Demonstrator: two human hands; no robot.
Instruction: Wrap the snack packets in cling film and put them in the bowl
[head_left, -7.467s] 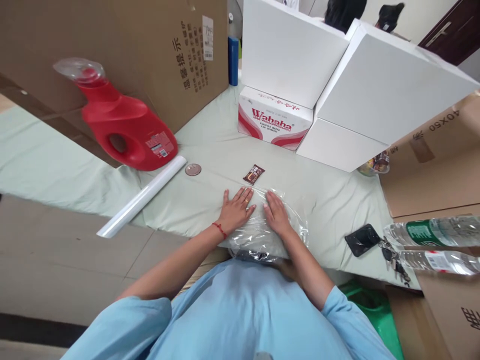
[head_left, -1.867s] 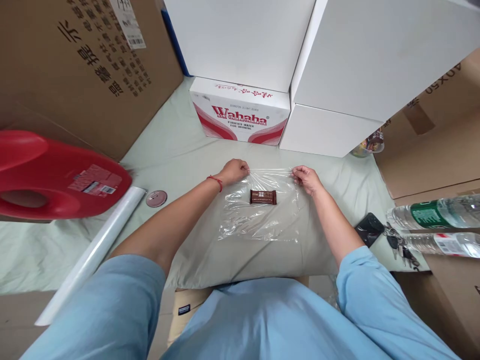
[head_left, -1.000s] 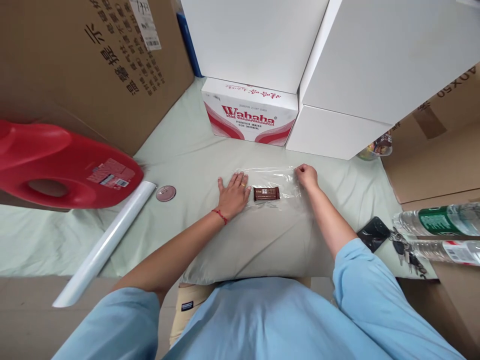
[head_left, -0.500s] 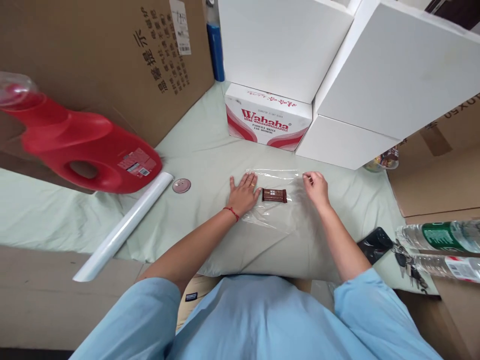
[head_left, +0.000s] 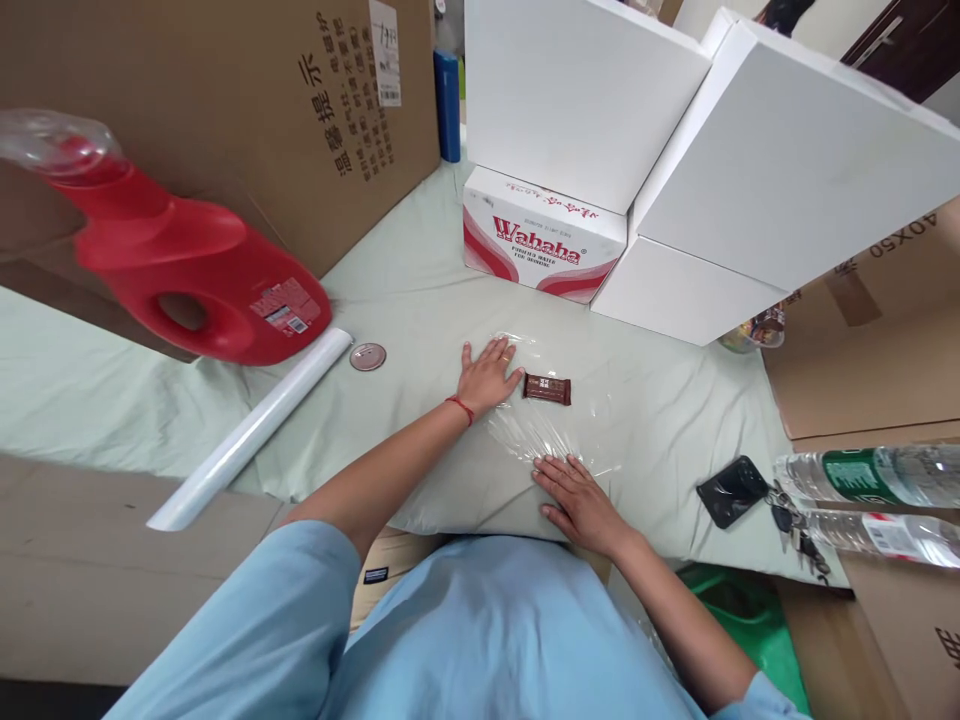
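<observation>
A clear plastic film [head_left: 517, 432] lies spread on the pale green cloth. On it rests a small brown wrapped snack bar [head_left: 547, 389] with light lettering. My left hand [head_left: 486, 378] lies flat on the film's left side, fingers spread, its thumb just short of the bar. A red cord circles that wrist, and a ring shows on one finger. At the film's near edge, my right hand [head_left: 577, 500] is laid flat with fingers stretched out, below the bar and apart from it. Neither hand holds anything.
To the left are a red jug [head_left: 202, 270], a white roll [head_left: 255, 430] and a round badge-like disc [head_left: 368, 356]. White boxes [head_left: 544, 235] stand at the back. A black phone [head_left: 732, 491], keys [head_left: 784, 518] and two water bottles [head_left: 885, 475] lie at right.
My right hand has moved from the film's right edge down and left to its near edge, going from pinched to flat. My left hand stays put. The view has shifted slightly.
</observation>
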